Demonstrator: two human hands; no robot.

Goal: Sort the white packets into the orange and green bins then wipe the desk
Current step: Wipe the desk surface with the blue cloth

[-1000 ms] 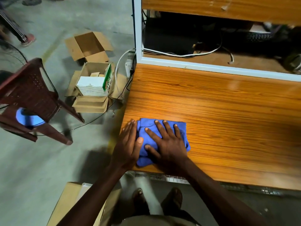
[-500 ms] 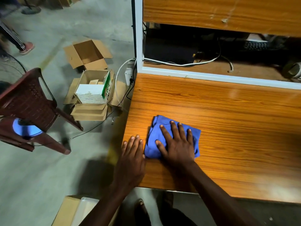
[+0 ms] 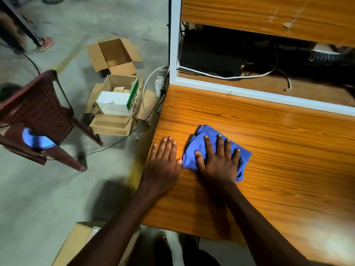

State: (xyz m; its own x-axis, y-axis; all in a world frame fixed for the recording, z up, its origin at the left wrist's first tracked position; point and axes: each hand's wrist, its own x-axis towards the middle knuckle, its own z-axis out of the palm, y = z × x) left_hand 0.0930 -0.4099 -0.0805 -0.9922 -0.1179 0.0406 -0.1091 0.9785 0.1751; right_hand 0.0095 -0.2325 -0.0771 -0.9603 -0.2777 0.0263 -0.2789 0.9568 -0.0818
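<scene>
Step in hand: wiping. Blue cloth pressed to worktop by right hand, fingers spread; left hand laid flat (fingers together). Next required: a firm sweep across the unwiped surface.

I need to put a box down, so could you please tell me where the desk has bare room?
Bare wood runs from the blue cloth rightward to the picture's edge, and between the cloth and the white rail. The near-left corner of the desk is crowded: left hand flat, right hand pressing the cloth.

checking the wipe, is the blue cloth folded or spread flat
Folded: the blue cloth sits bunched in layers under the right hand.
</scene>
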